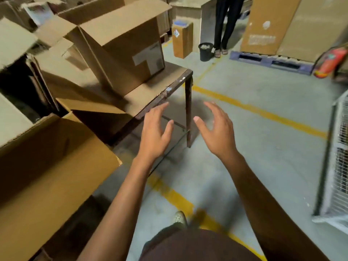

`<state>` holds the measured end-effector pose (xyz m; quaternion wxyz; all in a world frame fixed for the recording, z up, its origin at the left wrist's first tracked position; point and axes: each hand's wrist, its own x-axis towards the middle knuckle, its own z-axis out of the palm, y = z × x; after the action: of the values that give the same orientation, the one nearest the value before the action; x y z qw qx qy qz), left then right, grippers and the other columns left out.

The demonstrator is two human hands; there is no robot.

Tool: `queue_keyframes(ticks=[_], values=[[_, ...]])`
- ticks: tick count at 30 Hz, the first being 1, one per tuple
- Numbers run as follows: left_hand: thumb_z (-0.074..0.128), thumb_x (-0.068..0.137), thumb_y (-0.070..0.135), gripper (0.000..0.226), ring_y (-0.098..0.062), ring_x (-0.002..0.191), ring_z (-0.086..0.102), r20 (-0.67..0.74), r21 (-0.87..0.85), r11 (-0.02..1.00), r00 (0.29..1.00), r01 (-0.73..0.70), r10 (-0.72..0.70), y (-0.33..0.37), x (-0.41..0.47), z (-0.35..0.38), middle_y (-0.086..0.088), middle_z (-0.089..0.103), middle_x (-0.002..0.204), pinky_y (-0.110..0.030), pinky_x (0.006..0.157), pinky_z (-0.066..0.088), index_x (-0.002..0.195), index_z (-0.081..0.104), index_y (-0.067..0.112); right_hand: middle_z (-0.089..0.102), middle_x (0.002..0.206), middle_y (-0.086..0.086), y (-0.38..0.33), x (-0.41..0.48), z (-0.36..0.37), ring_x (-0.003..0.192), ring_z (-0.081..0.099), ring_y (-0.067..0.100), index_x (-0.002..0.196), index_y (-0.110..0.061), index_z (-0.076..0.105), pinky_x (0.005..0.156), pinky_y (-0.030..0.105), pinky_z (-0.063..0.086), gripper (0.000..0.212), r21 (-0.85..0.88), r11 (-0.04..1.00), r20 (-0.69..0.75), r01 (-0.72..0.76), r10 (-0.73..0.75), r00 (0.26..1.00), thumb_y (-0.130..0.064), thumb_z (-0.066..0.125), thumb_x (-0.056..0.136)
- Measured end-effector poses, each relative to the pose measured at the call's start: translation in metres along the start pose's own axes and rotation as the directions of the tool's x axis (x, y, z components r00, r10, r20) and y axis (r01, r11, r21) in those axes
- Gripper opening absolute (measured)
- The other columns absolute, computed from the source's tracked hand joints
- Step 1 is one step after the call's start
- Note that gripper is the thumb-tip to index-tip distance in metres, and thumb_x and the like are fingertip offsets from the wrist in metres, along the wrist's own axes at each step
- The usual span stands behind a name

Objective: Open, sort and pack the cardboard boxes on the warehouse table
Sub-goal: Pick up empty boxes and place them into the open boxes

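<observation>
A tall open cardboard box (130, 53) with raised flaps and a grey label stands on the brown table (175, 81) near its right corner. A larger open box (47, 157) fills the near left, its flap hanging toward me. Both my hands are held out in the air beside the table's corner, palms facing each other and fingers spread. My left hand (156, 132) hovers just off the table edge. My right hand (216, 132) hangs over the floor. Neither hand holds or touches anything.
More open boxes (17, 40) crowd the left. On the floor ahead stand a narrow upright carton (182, 40), a black bucket (205, 51) and a person's legs (225, 25). A large carton on a pallet (271, 62), a red extinguisher (329, 62) and a wire cage (337, 162) line the right.
</observation>
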<state>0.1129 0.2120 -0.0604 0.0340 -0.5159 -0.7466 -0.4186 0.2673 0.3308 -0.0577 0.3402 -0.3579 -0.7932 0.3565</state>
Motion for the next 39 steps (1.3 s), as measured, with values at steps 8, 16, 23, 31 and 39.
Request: queue_keyframes(ticks=[8, 16, 23, 31, 39], values=[[0.055, 0.094, 0.020, 0.048, -0.024, 0.131, 0.045, 0.006, -0.061, 0.992, 0.994, 0.106, -0.106, -0.047, 0.040, 0.044, -0.008, 0.052, 0.140, -0.018, 0.109, 0.026, 0.140, 0.050, 0.009, 0.049, 0.150, 0.004, 0.049, 0.050, 0.022, 0.139, 0.044, 0.018, 0.141, -0.022, 0.055, 0.106, 0.048, 0.045, 0.067, -0.038, 0.990, -0.007, -0.133, 0.132, 0.991, -0.057, 0.055, 0.084], [0.056, 0.094, 0.019, 0.048, -0.026, 0.132, 0.045, -0.043, -0.074, 0.988, 0.990, 0.132, -0.136, -0.058, 0.099, 0.082, -0.011, 0.051, 0.141, -0.022, 0.112, 0.028, 0.140, 0.050, 0.007, 0.050, 0.149, 0.007, 0.087, 0.117, 0.023, 0.134, 0.049, 0.024, 0.140, -0.019, 0.055, 0.103, 0.051, 0.048, 0.060, -0.028, 0.994, -0.004, -0.105, 0.104, 0.995, -0.047, 0.060, 0.087], [0.057, 0.094, 0.016, 0.045, -0.028, 0.127, 0.048, -0.171, -0.012, 0.981, 0.967, 0.191, -0.191, -0.054, 0.162, 0.125, -0.011, 0.053, 0.136, -0.050, 0.106, 0.039, 0.138, 0.051, 0.006, 0.053, 0.147, 0.004, 0.131, 0.210, 0.009, 0.134, 0.050, 0.021, 0.137, -0.020, 0.058, 0.102, 0.053, 0.048, 0.062, 0.046, 0.999, 0.071, -0.017, 0.014, 0.997, -0.055, 0.056, 0.086], [0.057, 0.092, 0.010, 0.044, -0.025, 0.129, 0.047, -0.424, 0.146, 0.970, 0.898, 0.195, -0.117, -0.004, 0.249, 0.131, -0.014, 0.054, 0.136, -0.044, 0.109, 0.040, 0.135, 0.054, 0.003, 0.051, 0.148, 0.000, 0.134, 0.335, -0.032, 0.138, 0.045, 0.014, 0.136, -0.023, 0.058, 0.104, 0.051, 0.047, 0.063, 0.183, 0.968, 0.190, 0.170, -0.205, 0.960, -0.059, 0.054, 0.085], [0.054, 0.090, 0.017, 0.038, -0.022, 0.127, 0.049, -0.626, 0.288, 0.890, 0.773, 0.352, -0.103, 0.010, 0.323, 0.077, -0.009, 0.057, 0.133, -0.031, 0.109, 0.038, 0.126, 0.062, 0.008, 0.053, 0.145, -0.003, 0.076, 0.426, -0.027, 0.134, 0.049, 0.014, 0.134, -0.022, 0.061, 0.101, 0.050, 0.049, 0.059, 0.350, 0.872, 0.206, 0.343, -0.429, 0.880, -0.056, 0.054, 0.087]])
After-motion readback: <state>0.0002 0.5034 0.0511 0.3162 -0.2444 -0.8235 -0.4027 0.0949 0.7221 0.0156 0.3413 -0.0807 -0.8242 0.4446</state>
